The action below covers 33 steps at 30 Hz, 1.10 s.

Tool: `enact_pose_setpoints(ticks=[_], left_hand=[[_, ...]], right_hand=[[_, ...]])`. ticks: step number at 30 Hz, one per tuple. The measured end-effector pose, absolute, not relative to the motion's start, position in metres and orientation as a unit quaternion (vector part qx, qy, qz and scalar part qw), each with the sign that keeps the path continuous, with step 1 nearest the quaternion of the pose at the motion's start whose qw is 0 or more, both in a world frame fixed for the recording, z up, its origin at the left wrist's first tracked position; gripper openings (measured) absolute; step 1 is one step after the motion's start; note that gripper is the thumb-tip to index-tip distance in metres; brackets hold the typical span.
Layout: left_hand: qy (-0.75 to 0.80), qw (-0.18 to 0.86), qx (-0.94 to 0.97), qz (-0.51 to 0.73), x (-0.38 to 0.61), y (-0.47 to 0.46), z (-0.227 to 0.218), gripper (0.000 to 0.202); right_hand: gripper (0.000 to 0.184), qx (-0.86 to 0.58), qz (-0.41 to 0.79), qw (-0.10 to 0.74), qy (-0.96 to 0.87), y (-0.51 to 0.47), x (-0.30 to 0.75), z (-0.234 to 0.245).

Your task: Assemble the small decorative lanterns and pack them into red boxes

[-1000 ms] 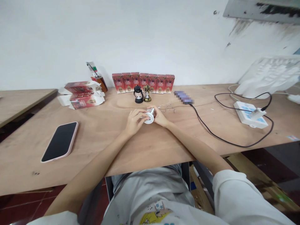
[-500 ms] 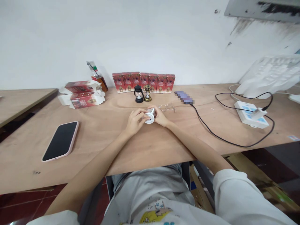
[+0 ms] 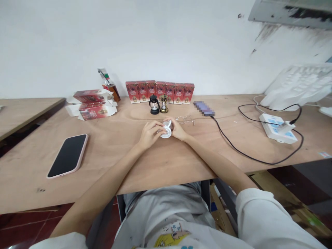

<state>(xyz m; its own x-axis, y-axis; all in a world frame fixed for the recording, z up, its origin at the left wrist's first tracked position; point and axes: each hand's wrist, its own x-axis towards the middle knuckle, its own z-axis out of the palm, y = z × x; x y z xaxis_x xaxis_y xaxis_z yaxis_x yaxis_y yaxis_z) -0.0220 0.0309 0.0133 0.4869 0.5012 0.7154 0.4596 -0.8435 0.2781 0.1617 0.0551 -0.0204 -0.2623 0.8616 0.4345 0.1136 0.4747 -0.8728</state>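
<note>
Between my two hands, above the middle of the table, is a small white lantern [image 3: 166,132] tipped so that its round base faces me. My left hand [image 3: 150,134] is closed on it from the left, fingertips on the base. From the right, my right hand [image 3: 176,130] wraps round its body, and the fingers cover much of it. Just beyond my hands stand a black mini lantern [image 3: 154,105] and a bronze-coloured one [image 3: 164,103], both upright. Bent thin metal wires [image 3: 185,120] lie right of my right hand.
Several red boxes [image 3: 160,92] stand in a row by the wall. Opened red boxes [image 3: 93,105] and a bottle [image 3: 113,90] are at the back left. A phone [image 3: 67,155] lies left. Another phone [image 3: 204,108], its black cable and a power strip [image 3: 278,127] lie right.
The white lantern has turned very slightly in my hands, and my left fingertips have shifted a little on its base. Everything else stays in place; the view has moved slightly.
</note>
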Motion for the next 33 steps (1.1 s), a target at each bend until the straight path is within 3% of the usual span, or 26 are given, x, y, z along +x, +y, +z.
enact_pose_setpoints(ticks=[12, 19, 33], left_hand=[[0.298, 0.024, 0.866, 0.401, -0.0190, 0.0275, 0.0151, 0.021], [0.292, 0.112, 0.844, 0.436, -0.0167, 0.0278, 0.0134, 0.031], [0.255, 0.044, 0.861, 0.438, -0.0172, 0.0278, 0.0144, 0.033]], right_hand=[[0.064, -0.351, 0.387, 0.498, -0.692, 0.0553, 0.1614, -0.0202], [0.060, -0.344, 0.379, 0.498, -0.700, 0.0551, 0.1618, -0.0219], [0.063, -0.353, 0.417, 0.496, -0.675, 0.0541, 0.1603, -0.0180]])
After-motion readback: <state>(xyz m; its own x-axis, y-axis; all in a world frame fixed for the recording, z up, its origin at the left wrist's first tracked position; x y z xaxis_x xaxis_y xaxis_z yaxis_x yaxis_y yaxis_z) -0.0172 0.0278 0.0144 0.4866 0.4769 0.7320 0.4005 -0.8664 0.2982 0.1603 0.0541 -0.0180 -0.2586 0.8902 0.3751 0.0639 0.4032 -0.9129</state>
